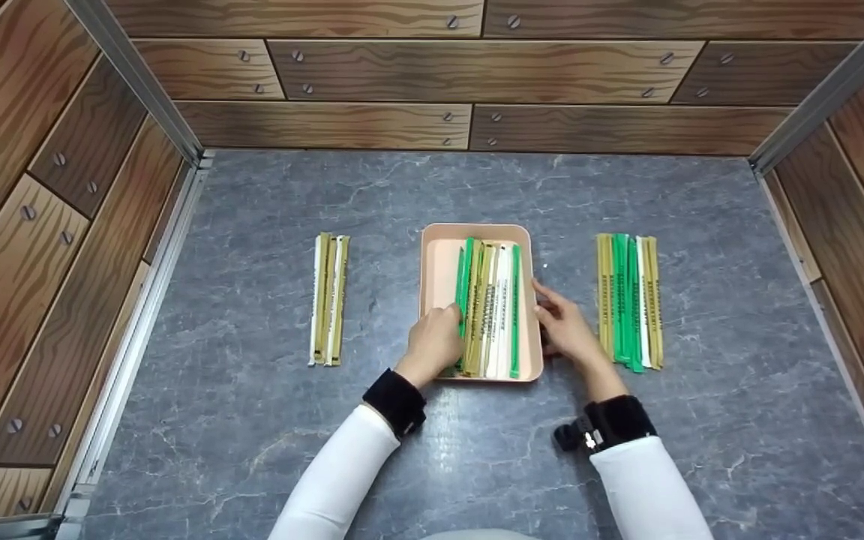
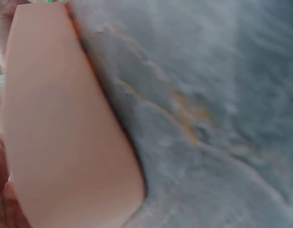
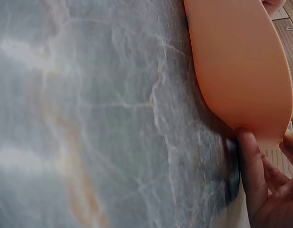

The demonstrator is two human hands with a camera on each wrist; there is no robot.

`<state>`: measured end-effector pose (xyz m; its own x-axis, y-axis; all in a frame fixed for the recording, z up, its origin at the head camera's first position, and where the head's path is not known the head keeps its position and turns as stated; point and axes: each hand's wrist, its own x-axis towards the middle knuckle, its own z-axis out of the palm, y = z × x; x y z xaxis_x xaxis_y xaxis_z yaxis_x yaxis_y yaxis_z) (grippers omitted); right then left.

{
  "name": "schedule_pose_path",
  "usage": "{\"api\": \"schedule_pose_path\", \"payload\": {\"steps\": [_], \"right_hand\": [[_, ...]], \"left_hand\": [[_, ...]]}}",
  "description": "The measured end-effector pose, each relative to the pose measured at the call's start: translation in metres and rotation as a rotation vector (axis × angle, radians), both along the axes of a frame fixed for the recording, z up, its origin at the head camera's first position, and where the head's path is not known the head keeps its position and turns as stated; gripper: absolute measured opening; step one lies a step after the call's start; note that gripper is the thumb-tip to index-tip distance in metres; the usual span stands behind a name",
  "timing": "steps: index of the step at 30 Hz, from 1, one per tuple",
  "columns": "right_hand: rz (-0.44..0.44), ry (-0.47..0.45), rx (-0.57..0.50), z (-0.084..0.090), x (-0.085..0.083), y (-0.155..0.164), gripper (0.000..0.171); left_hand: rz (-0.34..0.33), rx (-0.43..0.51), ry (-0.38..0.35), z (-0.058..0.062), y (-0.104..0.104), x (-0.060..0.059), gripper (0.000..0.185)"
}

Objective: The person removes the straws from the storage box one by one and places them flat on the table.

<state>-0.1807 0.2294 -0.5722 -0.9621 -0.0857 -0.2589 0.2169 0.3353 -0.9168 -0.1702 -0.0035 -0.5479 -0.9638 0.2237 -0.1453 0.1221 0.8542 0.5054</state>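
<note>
A peach-coloured tray point(image 1: 439, 255) stands at the middle of a grey marbled worktop point(image 1: 252, 420), enclosed on three sides by wood-patterned walls point(image 1: 477, 75). In the tray lies a bundle of long flat sticks point(image 1: 493, 307) in green, olive and white, packed lengthwise toward its right side. The left hand point(image 1: 436, 341) is inside the near left part of the tray, fingers bent down onto the near ends of the sticks; whether it pinches any of them cannot be told from the head view. The right hand point(image 1: 567, 326) lies against the tray's outer right wall, fingers curved along it and touching it. In the right wrist view the fingers point(image 3: 249, 166) press the tray point(image 3: 237, 61) at its lower edge, where it meets the worktop point(image 3: 89, 118). The left wrist view shows only the tray wall point(image 2: 61, 128) and the worktop point(image 2: 208, 95), blurred. A small row of olive and white sticks point(image 1: 328, 298) lies well to the left of the tray; a larger row of olive, green and white sticks point(image 1: 629, 300) lies just beyond the right hand.
</note>
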Motion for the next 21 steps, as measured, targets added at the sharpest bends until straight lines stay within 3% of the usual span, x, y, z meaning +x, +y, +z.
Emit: {"api": "schedule_pose_path", "payload": {"steps": [5,11,15,21], "right_hand": [[0.005,0.009,-0.004,-0.001,0.000,0.000,0.052],[0.008,0.019,-0.001,-0.002,0.000,-0.001,0.052],[0.002,0.010,-0.003,-0.001,0.000,-0.001,0.052],[-0.011,-0.020,-0.023,-0.001,0.001,-0.001,0.052]], "left_hand": [[0.048,0.103,-0.003,0.011,-0.005,0.003,0.042],[0.095,0.211,-0.014,0.022,-0.019,0.006,0.044],[0.125,0.230,-0.003,0.027,-0.033,0.005,0.046],[0.174,0.223,0.095,0.031,-0.058,-0.001,0.049]]}}
